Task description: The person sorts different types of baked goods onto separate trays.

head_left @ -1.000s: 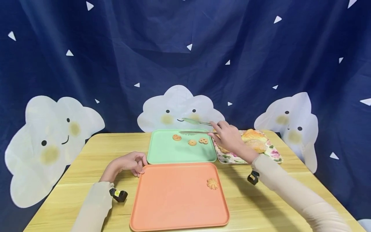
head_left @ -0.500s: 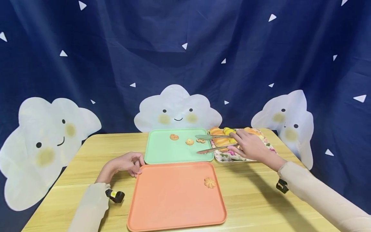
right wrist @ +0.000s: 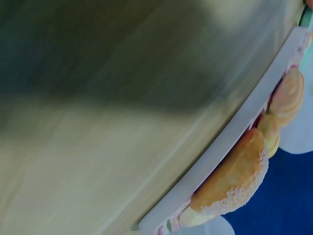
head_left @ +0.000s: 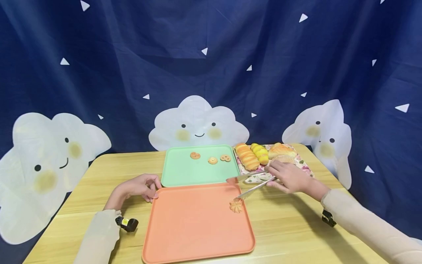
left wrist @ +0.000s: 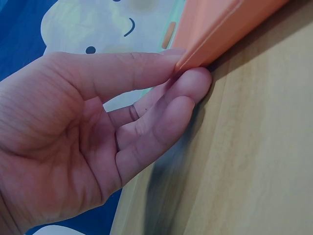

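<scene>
My left hand (head_left: 140, 186) pinches the far left corner of the orange tray (head_left: 194, 227), thumb on top and fingers beneath; in the left wrist view the left hand (left wrist: 98, 122) grips that orange corner (left wrist: 210, 34). In the head view my right hand (head_left: 290, 177) holds metal tongs (head_left: 254, 189) with their arms spread apart. One tong tip is right at the flower-shaped cookie (head_left: 236, 206) near the orange tray's right rim; the other lies over the tray's far right corner. The right wrist view does not show the right hand.
Behind the orange tray lies a green tray (head_left: 184, 172) bearing a round cookie (head_left: 195, 156), a ring-like cookie (head_left: 213, 160) and a pretzel-shaped cookie (head_left: 225, 158). At right, a floral tray (head_left: 250, 178) holds several breads (head_left: 247, 157). A patterned curtain (head_left: 211, 73) hangs behind the table.
My right hand and the tongs have moved from above the green tray right and nearer, down to the flower-shaped cookie. The left hand keeps its grip on the corner. The view has shifted slightly.
</scene>
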Demonstrator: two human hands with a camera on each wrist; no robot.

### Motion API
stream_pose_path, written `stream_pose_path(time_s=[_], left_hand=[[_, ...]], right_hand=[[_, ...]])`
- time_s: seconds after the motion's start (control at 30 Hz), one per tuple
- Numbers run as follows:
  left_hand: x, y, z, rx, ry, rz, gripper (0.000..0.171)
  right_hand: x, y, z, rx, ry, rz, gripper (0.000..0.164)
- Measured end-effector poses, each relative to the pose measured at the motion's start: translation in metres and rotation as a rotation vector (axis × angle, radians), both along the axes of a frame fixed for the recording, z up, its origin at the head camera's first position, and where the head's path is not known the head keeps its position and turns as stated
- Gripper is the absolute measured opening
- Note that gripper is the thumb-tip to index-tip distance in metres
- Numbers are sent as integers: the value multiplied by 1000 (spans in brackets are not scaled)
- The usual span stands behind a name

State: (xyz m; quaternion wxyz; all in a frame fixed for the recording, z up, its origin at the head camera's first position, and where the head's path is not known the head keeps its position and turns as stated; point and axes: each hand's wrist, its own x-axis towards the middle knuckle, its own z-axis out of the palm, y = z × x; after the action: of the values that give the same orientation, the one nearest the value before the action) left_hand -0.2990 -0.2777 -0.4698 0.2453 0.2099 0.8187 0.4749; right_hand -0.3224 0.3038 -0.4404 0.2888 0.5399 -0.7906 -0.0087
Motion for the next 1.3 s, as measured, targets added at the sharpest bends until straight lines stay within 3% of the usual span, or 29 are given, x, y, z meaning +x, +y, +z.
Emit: stream_pose_path(time_s=[0.4,0.57,0.87,1.1,1.3], left_hand=[[1,1,0,-4,-18,21,30],[1,0,1,-2,-20,27,30],[0,0,-1,17,-28,12,29],[-1,0,-2,7,-26,23,28],[-2,-1,-2,12,-29,23,28]], right_hand=[[6,-13,-2,50,60,104,63],[5,-21,-2,50,80,79,65],[3,-36,-6,78,-7,30,50],[2,-43,-7,46,31,7,59],[0,-46,-8,29,63,10,57]])
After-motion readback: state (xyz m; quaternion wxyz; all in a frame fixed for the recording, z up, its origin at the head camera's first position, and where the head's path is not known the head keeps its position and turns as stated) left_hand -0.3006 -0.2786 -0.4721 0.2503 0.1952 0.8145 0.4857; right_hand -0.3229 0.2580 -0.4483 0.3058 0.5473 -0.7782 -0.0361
